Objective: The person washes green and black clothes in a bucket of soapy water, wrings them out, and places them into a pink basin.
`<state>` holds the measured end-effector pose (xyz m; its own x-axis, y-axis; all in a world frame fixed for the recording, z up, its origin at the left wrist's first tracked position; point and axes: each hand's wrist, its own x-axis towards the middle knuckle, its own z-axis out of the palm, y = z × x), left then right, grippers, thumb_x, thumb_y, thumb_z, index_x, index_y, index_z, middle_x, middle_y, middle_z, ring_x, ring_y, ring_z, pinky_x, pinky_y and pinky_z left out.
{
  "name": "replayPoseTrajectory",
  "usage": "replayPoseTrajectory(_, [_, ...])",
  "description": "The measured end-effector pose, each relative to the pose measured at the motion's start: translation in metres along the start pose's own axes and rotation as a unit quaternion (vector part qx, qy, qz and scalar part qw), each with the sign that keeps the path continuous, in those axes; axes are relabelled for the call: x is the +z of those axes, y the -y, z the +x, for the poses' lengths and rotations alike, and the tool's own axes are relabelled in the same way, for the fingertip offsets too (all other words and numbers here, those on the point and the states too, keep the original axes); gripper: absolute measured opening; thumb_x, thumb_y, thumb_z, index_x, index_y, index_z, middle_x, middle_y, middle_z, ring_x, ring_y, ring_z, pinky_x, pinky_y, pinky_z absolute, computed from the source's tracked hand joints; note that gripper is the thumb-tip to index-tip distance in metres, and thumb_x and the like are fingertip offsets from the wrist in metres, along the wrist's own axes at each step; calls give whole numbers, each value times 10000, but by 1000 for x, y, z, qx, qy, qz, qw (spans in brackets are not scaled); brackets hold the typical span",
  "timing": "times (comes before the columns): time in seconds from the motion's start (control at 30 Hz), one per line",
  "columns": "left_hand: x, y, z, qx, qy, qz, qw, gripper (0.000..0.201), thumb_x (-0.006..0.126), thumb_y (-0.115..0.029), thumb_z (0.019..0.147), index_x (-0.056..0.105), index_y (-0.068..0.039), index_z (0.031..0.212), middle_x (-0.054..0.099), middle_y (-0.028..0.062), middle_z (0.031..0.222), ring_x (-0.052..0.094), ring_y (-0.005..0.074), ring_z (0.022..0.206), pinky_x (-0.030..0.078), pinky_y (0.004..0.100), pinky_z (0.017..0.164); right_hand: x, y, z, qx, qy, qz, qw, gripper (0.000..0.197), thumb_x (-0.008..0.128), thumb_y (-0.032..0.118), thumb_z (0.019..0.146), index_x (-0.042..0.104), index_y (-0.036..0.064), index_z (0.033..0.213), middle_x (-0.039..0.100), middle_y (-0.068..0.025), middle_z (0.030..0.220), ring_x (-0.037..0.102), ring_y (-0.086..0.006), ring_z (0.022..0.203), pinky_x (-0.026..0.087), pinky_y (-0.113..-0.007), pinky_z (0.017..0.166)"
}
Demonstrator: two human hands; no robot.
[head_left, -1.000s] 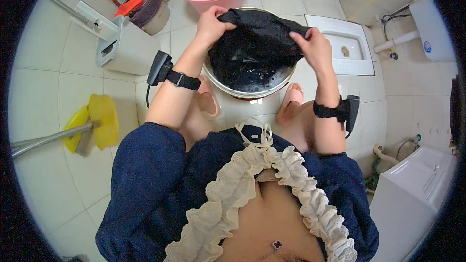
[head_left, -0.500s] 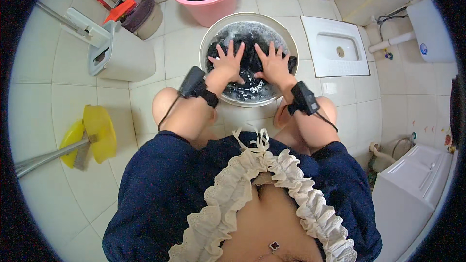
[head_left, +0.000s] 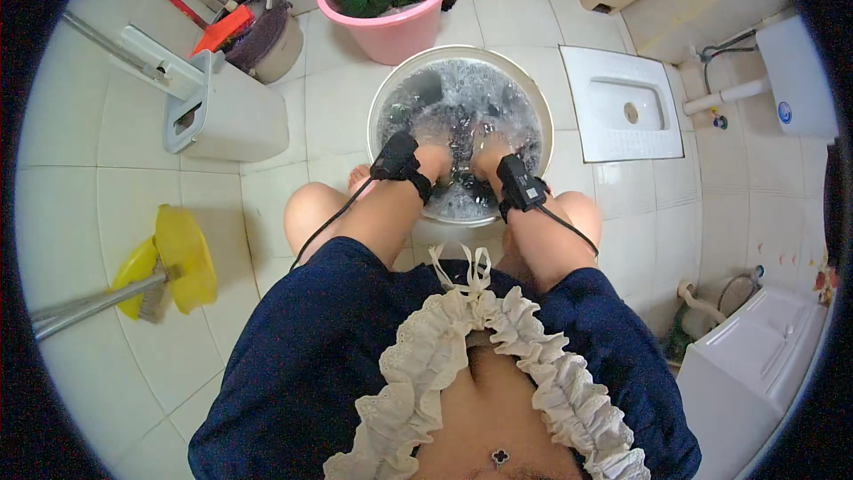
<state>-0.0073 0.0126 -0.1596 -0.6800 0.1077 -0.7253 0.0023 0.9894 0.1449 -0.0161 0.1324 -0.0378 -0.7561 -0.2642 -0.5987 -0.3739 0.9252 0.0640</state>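
A round whitish basin (head_left: 547,116) of foamy water (head_left: 484,80) stands on the floor in front of me. My left hand (head_left: 434,140) is sunk in the water left of the basin's middle, in to the wrist. Close beside it on the right, my right hand (head_left: 488,144) is under the water too. Foam and dark water hide the fingers of both, so I cannot see what they grip or press. Dark cloth (head_left: 425,87) shows through the suds beyond my left hand. Each forearm wears a black strapped device with a cable.
Beyond the basin stands a pink bucket (head_left: 384,36) of clothes, dark green on top. A squat toilet (head_left: 613,93) is set in the floor at right. Left are a grey-white bin (head_left: 235,116), a mop bucket (head_left: 271,44) and a yellow dustpan (head_left: 188,258).
Both hands have gone from spread open on the black cloth at the surface to down under the water. They are closer together, and more of the cloth is covered by foam.
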Motion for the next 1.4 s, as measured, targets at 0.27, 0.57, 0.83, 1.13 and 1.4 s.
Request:
replayPoseTrajectory(0.27, [-86,-37,-93,-47,116,-2,992,712,717,-261,605,423,-60,1221,506,195,1151,495,332,1060,397,448,880,3,-18,9,-75,-126,129,981,282,519,280,801,614,37,907,583,-157,983,542,-315,941,360,-484,849])
replayPoseTrajectory(0.57, [-89,-11,-122,45,-261,-201,943,1012,778,-335,520,215,-35,1305,396,170,1260,360,271,1194,229,551,967,-88,-36,-95,-116,-375,511,765,403,462,338,855,593,-37,790,554,-226,662,532,-313,599,408,-390,600])
replayPoseTrajectory(0.83, [-106,-11,-165,147,-364,-344,853,517,723,-169,527,539,-37,992,587,149,905,553,269,866,375,382,856,-102,-65,-107,-169,-323,857,363,380,456,335,881,535,6,707,529,-39,662,476,-135,571,398,-299,542])
replayPoseTrajectory(1.13, [-132,-16,-168,253,-387,-702,541,639,478,83,518,378,-37,1138,503,145,1124,512,230,960,415,293,831,-33,-36,-26,0,-340,810,478,476,332,441,891,508,31,1055,539,-105,1020,498,-191,949,384,-327,839])
replayPoseTrajectory(1.4, [-100,-113,-183,161,-576,-279,751,448,681,-308,641,544,-145,1036,443,153,1056,501,327,922,432,389,774,-11,-44,11,-124,-70,952,270,380,450,382,867,569,29,791,569,-81,725,554,-193,629,452,-317,579])
